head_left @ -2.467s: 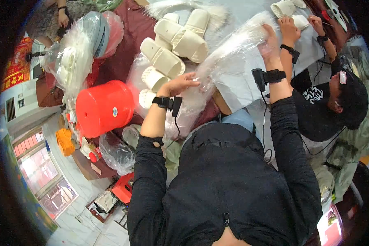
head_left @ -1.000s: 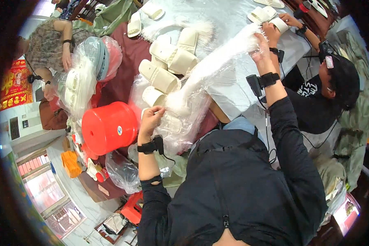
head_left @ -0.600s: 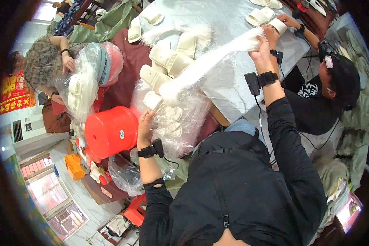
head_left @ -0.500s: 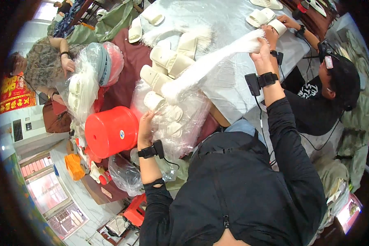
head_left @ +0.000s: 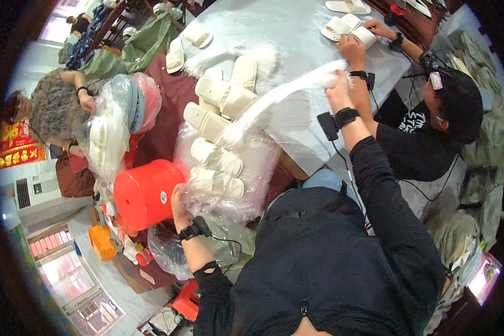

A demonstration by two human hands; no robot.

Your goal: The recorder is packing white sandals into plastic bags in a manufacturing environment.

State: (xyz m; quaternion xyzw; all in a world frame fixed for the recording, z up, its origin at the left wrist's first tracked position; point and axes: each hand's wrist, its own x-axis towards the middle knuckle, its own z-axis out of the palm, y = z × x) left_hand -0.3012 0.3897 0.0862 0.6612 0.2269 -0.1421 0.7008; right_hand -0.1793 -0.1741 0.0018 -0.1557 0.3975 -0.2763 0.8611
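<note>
My right hand [head_left: 338,91] is closed around one end of a long bundle of thin white strands [head_left: 297,83]. The bundle slants down to the left, its loose end fanning out over cream slippers [head_left: 207,120]. My left hand [head_left: 179,206] is by the red bucket [head_left: 145,193], its fingers drawn together at the edge of a clear plastic bag [head_left: 257,182]; their grip is partly hidden. Two cream slippers [head_left: 218,182] lie on that bag. A second white strand bundle [head_left: 218,56] rests behind the slipper pile.
A table with a pale cover [head_left: 297,33] reaches away ahead. At right, a co-worker in black [head_left: 431,129] handles a slipper [head_left: 364,37]. At left, another person [head_left: 56,106] stands by bagged slippers [head_left: 99,140]. Crumpled plastic [head_left: 171,252] lies below the bucket.
My left hand has drawn back from the slippers toward the bucket. My right hand has moved left and nearer with the strand bundle, which now bows more. The view has shifted slightly.
</note>
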